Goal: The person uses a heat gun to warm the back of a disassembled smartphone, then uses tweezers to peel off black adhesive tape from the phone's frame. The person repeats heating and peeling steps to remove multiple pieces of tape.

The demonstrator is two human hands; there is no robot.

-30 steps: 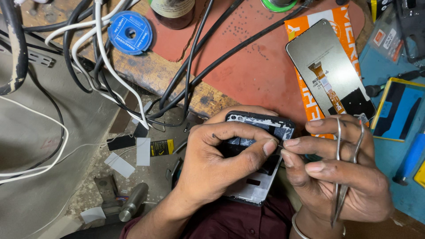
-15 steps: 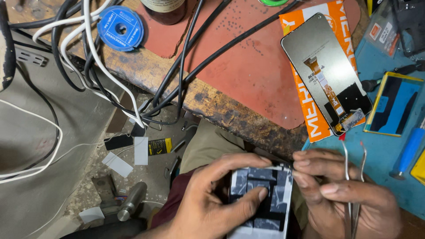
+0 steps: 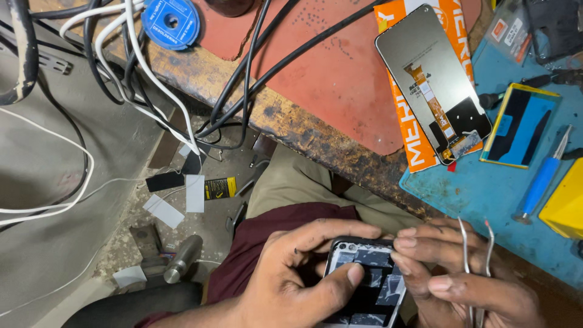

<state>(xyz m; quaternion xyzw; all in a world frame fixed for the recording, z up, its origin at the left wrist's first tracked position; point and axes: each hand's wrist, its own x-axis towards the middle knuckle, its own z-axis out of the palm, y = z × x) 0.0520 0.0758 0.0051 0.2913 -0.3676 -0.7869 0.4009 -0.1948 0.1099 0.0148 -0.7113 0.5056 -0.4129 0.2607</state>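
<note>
An opened phone body (image 3: pixel 366 285), with dark tape patches inside a pale frame, lies low in the head view over my lap. My left hand (image 3: pixel 291 285) grips its left side, thumb pressed across the inside. My right hand (image 3: pixel 461 279) holds metal tweezers (image 3: pixel 477 261) between its fingers while its fingertips touch the phone's upper right corner. A loose phone screen (image 3: pixel 434 85) with an orange flex cable lies face down on an orange packet (image 3: pixel 407 127) on the bench.
A red mat (image 3: pixel 328 67) covers the worn wooden bench edge (image 3: pixel 291 127). Black and white cables (image 3: pixel 139 67) hang at left beside a blue solder-wick spool (image 3: pixel 171 21). On the blue mat (image 3: pixel 486 188) lie a blue-handled tool (image 3: pixel 542 176), a yellow-framed part (image 3: pixel 519 124) and a yellow box (image 3: pixel 565 200). Scraps litter the floor.
Both hands and the phone body have come down and toward me, away from the bench edge. The view has shifted, so the bench and screen sit higher and further off.
</note>
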